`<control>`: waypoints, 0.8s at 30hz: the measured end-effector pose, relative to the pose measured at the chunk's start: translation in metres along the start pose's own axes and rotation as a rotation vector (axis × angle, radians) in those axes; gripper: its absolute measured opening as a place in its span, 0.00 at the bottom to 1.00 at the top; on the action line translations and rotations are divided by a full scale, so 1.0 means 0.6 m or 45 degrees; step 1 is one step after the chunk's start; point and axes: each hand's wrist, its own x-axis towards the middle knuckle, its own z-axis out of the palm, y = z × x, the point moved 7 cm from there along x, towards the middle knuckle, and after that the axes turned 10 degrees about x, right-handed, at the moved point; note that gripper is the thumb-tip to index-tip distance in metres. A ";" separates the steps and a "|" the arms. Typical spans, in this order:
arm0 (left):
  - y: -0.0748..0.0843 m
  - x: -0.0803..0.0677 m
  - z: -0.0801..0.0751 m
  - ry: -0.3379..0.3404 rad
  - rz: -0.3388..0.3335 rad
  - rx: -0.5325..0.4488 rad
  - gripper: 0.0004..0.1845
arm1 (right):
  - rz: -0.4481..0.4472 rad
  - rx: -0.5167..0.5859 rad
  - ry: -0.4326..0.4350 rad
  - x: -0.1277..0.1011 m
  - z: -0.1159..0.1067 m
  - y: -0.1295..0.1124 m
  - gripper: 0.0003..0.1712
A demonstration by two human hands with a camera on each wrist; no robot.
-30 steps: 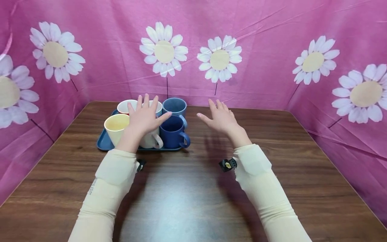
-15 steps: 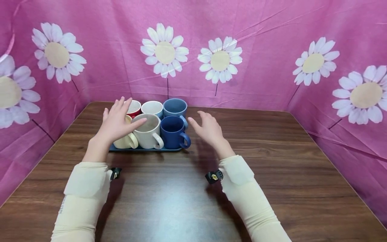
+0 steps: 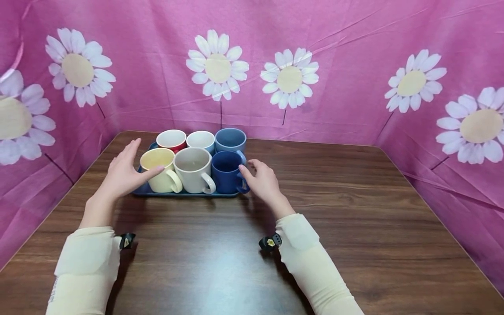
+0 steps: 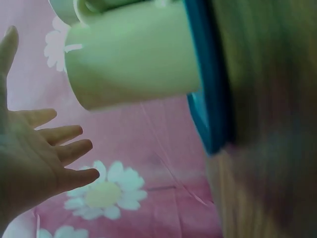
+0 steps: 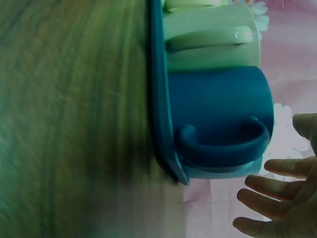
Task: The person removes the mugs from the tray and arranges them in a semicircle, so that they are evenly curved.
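Two rows of three mugs stand upright on a blue tray (image 3: 141,191). In front are a yellow mug (image 3: 157,175), a grey-white mug (image 3: 192,173) and a dark blue mug (image 3: 224,175). My left hand (image 3: 123,173) is spread at the tray's left, its thumb before the yellow mug in the head view; the left wrist view shows a gap between the fingers and that mug (image 4: 133,54). On the right side, my right hand (image 3: 264,181) is beside the dark blue mug's handle (image 5: 223,151), fingers parted and apart from it in the right wrist view.
Behind are a red mug (image 3: 171,139) with a white inside, a light blue mug (image 3: 201,141) and a slate-blue mug (image 3: 230,139). They stand near the back edge of the brown wooden table (image 3: 334,210). A pink flowered cloth (image 3: 334,87) hangs behind and at the sides.
My left hand has moved left and down from above the mugs to the tray's left side. My right hand has come left and down toward the dark blue mug. The mugs stay put.
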 end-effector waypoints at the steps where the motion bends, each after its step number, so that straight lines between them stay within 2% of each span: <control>1: -0.008 -0.002 0.001 -0.002 -0.011 0.004 0.49 | 0.002 0.012 0.003 -0.001 0.003 0.001 0.25; 6: -0.038 -0.012 0.008 -0.020 -0.051 -0.011 0.51 | 0.022 0.080 0.015 -0.006 0.015 0.009 0.21; 14: -0.061 -0.021 0.030 -0.204 -0.140 -0.055 0.56 | 0.013 0.130 0.084 -0.010 0.024 0.022 0.16; 24: -0.107 -0.031 0.050 -0.333 -0.218 -0.078 0.55 | 0.032 0.268 0.147 -0.014 0.031 0.025 0.13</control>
